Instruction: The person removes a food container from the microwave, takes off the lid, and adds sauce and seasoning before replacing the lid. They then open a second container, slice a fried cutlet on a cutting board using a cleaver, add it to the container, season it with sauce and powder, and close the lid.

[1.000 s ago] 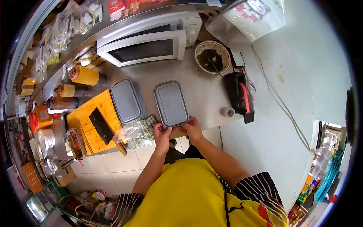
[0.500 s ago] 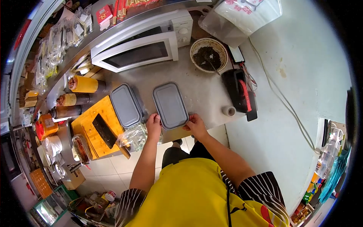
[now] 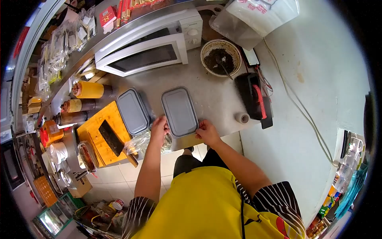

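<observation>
A rectangular food container with a grey lid point(image 3: 180, 109) sits on the metal counter in front of me. My left hand point(image 3: 159, 128) is closed at its lower left edge, fingers bent against the rim. At the lower right corner, my right hand point(image 3: 207, 132) pinches the rim between thumb and fingers. Whether the lid is fully seated cannot be seen. A second grey-lidded container point(image 3: 133, 111) stands to the left, and a clear plastic bag point(image 3: 139, 144) with greenish contents lies beside my left wrist.
A cleaver point(image 3: 111, 137) rests on a yellow cutting board point(image 3: 90, 126) at left, near sauce bottles point(image 3: 88, 90). Behind stands a white microwave point(image 3: 143, 57) with its door ajar. A bowl of dark food point(image 3: 221, 58), a black holder point(image 3: 247, 95) and a small roll point(image 3: 242, 118) are at right.
My left hand has slid a little up along the container's left edge. The right hand stays at the lower right corner, and the container has barely moved.
</observation>
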Action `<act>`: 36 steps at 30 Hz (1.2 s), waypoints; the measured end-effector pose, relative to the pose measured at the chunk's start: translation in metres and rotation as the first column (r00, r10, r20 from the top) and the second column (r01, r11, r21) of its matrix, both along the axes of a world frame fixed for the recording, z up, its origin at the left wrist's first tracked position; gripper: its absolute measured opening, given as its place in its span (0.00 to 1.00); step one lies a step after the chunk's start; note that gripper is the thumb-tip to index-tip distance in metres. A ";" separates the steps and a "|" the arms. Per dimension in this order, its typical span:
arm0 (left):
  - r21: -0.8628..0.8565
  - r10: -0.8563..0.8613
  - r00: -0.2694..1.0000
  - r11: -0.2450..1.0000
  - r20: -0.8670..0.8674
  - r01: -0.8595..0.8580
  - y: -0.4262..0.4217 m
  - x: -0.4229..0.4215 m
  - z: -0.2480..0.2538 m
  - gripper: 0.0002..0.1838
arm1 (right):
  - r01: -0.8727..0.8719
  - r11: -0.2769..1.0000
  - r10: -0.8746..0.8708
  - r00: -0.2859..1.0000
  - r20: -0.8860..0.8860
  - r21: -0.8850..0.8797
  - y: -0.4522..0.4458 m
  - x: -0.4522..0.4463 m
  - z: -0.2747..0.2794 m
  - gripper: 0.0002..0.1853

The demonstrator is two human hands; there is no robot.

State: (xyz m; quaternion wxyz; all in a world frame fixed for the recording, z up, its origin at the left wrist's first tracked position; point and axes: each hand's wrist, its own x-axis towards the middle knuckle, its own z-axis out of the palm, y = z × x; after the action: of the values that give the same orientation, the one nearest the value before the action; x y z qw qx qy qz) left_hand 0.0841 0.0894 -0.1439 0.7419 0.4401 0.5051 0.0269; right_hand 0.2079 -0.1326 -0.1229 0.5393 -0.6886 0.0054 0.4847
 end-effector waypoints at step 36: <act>0.900 -0.080 0.935 0.255 -0.346 0.355 -0.051 -0.010 0.048 0.27 | -0.132 0.986 0.153 0.955 0.253 -0.098 -0.011 0.008 -0.042 0.17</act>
State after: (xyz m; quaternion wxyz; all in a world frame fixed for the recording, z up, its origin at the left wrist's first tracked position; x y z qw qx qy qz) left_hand 0.0736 0.0380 -0.0956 0.2651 0.8592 0.4043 0.1676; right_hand 0.2158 -0.1436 -0.1650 0.4710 -0.7656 -0.0956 0.4275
